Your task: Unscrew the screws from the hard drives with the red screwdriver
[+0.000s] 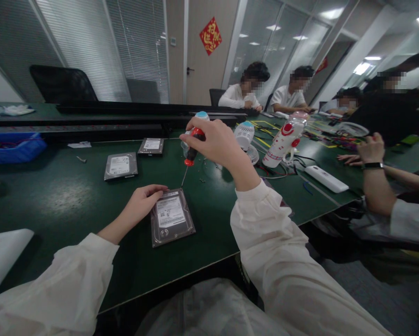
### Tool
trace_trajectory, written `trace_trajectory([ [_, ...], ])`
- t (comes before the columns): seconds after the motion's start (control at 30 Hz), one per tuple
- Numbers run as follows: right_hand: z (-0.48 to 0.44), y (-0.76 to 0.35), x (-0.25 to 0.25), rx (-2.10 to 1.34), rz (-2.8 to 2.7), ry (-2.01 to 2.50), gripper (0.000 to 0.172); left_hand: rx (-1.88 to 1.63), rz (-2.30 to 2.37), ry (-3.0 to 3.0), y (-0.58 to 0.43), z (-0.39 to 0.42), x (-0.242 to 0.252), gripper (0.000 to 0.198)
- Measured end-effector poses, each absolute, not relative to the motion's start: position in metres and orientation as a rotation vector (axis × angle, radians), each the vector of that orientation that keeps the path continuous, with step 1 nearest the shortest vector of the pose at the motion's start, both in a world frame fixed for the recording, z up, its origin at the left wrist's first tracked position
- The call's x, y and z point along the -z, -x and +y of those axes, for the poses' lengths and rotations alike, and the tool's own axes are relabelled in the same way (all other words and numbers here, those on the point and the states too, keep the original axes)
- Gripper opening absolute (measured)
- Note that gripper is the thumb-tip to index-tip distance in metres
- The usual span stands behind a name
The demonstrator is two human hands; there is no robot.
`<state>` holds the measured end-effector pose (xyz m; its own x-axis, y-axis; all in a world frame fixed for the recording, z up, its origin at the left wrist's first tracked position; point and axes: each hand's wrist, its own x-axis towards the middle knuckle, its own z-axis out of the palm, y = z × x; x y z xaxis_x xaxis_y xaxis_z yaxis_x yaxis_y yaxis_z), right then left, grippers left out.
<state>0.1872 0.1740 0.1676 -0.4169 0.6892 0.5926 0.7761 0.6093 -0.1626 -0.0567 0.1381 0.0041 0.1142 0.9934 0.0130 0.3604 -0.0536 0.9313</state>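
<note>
A hard drive (171,218) with a white label lies flat on the green table, near its front edge. My left hand (142,202) rests on the drive's upper left corner, fingers pressed together around that edge. Above the drive, my right hand (214,140) is closed round a red and black screwdriver (192,148). The screwdriver stands nearly upright, slightly tilted, its tip at the drive's upper right corner. Several tiny screws (202,180) lie on the table to the right of the tip.
Two more hard drives, one larger (121,166) and one smaller (151,146), lie behind. A blue bin (13,148) is far left. Right are a small fan (245,136), a bottle (282,142), cables and a white power bank (326,178). A person's hands (370,149) are at right.
</note>
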Motion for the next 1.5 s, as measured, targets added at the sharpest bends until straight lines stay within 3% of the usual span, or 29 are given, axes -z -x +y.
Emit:
trace_trajectory([
  [0.07, 0.174, -0.188, -0.168, 0.134, -2.256, 1.078, 0.029, -0.937, 1.371, -1.546, 0.057, 0.138, -0.005, 0.041],
  [0.17, 0.172, -0.189, -0.169, 0.08, -2.311, 0.959, 0.042, -0.932, 1.388, -1.525, 0.056, 0.137, -0.007, 0.041],
  [0.33, 0.171, -0.186, -0.168, 0.187, -2.256, 1.12, 0.041, -0.926, 1.4, -1.556, 0.056, 0.136, -0.009, 0.039],
  [0.7, 0.164, -0.186, -0.165, 0.171, -2.254, 1.008, 0.02, -0.972, 1.379, -1.504, 0.057, 0.137, -0.005, 0.039],
  [1.07, 0.146, -0.203, -0.169, 0.209, -2.007, 0.968, 0.017, -0.956, 1.441, -1.441, 0.051, 0.132, -0.016, 0.033],
  [1.3, 0.11, -0.221, -0.143, 0.246, -1.874, 1.039, 0.022, -0.925, 1.464, -1.499, 0.055, 0.134, -0.013, 0.038],
  [1.5, 0.07, -0.238, -0.09, 0.38, -1.864, 1.067, 0.025, -0.923, 1.456, -1.509, 0.054, 0.132, -0.015, 0.041],
])
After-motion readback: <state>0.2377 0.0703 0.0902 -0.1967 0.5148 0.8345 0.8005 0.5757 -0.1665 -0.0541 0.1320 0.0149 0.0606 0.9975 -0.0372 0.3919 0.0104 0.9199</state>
